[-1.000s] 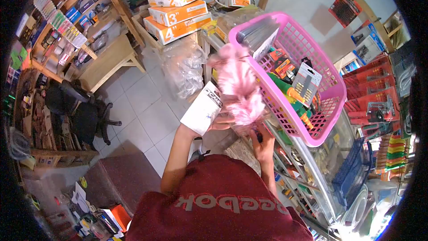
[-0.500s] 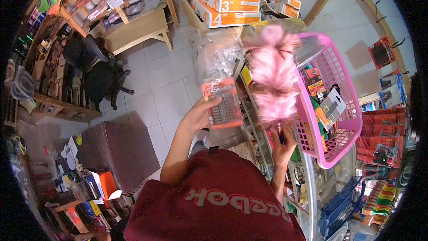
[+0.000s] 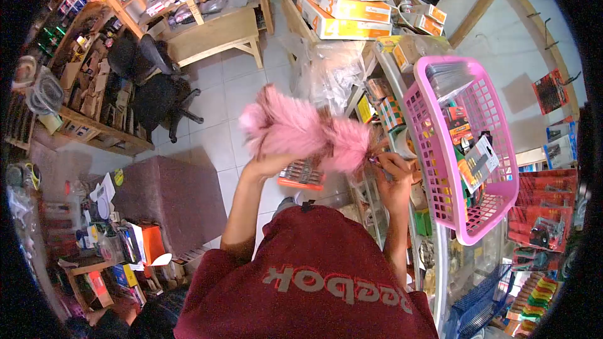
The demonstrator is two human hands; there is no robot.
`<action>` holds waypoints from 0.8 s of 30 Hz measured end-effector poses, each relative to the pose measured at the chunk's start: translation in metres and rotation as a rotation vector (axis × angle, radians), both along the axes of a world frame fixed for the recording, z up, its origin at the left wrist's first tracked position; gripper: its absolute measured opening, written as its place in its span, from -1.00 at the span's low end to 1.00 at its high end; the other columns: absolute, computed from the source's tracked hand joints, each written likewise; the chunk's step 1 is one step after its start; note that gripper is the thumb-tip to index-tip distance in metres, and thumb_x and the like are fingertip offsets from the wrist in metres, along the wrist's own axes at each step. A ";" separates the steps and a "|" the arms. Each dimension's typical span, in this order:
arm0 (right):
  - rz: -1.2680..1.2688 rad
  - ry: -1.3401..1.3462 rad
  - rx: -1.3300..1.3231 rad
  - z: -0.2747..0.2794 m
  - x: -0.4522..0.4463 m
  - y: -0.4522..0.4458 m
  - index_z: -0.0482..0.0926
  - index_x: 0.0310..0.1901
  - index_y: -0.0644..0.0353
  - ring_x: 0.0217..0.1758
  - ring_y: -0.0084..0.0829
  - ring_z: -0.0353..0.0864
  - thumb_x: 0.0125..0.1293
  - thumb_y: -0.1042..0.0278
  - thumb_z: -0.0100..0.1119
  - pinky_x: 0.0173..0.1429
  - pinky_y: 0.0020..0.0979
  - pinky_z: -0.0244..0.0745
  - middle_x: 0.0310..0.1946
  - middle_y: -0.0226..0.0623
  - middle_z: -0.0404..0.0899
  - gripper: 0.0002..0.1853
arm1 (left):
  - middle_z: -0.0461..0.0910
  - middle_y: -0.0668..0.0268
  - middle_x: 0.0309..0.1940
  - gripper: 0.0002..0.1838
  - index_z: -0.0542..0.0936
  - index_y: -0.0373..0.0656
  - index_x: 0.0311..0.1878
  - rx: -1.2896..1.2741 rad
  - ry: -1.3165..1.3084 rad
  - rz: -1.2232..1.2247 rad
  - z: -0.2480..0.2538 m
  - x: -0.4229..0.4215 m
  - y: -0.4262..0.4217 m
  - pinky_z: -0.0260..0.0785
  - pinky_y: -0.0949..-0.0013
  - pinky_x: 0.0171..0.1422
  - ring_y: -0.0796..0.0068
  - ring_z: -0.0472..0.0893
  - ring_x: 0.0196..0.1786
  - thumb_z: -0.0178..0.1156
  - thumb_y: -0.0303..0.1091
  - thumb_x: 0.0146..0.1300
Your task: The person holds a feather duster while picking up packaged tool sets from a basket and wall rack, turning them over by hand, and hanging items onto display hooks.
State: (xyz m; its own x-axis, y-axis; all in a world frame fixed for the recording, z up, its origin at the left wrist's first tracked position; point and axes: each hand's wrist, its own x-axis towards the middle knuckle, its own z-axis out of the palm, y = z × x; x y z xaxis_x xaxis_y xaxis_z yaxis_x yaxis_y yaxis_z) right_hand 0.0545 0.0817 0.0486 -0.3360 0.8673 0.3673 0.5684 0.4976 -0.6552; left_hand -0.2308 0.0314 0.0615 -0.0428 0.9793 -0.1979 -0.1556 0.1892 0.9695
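A fluffy pink duster (image 3: pixel 295 129) with brown tips lies across the front of my body, over the pack. My right hand (image 3: pixel 394 177) is closed round its handle at the right end. My left hand (image 3: pixel 267 166) grips an orange-edged blister pack (image 3: pixel 301 174) of small dark metal pieces. The duster covers the pack's upper part and some of my left fingers. To the right of my right hand, a pink plastic basket (image 3: pixel 445 169) stands on the glass counter with several packaged goods in it.
Orange and white boxes (image 3: pixel 352 9) are stacked at the far end of the counter. Clear plastic bags (image 3: pixel 330 75) hang below them. At left are a black office chair (image 3: pixel 160 91) and a brown box-shaped piece (image 3: pixel 157 207). Packaged tools (image 3: pixel 540 213) hang at right.
The duster has swung left from upright beside the basket to lie over the blister pack. The pack's printed front is now mostly covered. Both hands keep their hold.
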 end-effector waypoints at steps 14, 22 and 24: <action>0.165 0.172 -0.164 -0.002 -0.021 0.024 0.62 -0.04 0.21 -0.30 -0.23 0.57 0.09 0.44 0.31 -0.13 -0.30 0.42 -0.35 -0.15 0.60 -0.66 | 0.47 0.24 0.15 -0.55 0.40 -0.30 0.20 0.276 0.374 -0.165 0.016 -0.065 -0.017 0.41 0.35 0.15 0.49 0.52 0.07 0.18 -0.39 0.25; 0.124 0.235 -0.042 -0.024 -0.057 0.026 0.56 -0.04 0.42 -0.26 -0.48 0.53 0.24 0.49 0.19 -0.09 -0.46 0.42 -0.34 -0.24 0.60 -0.73 | 0.57 0.29 -0.10 -0.68 0.47 -0.31 0.08 0.282 -0.145 0.258 0.025 -0.043 0.009 0.43 0.43 0.02 0.58 0.54 -0.06 0.13 -0.47 0.27; 0.071 0.259 -0.183 -0.028 -0.081 0.021 0.56 -0.04 0.42 -0.29 -0.51 0.52 0.25 0.49 0.19 -0.09 -0.48 0.42 -0.37 -0.28 0.60 -0.73 | 0.51 0.27 0.01 -0.63 0.36 -0.30 0.18 0.383 -0.279 0.243 0.025 -0.044 0.020 0.45 0.39 0.07 0.50 0.55 0.02 0.04 -0.52 0.32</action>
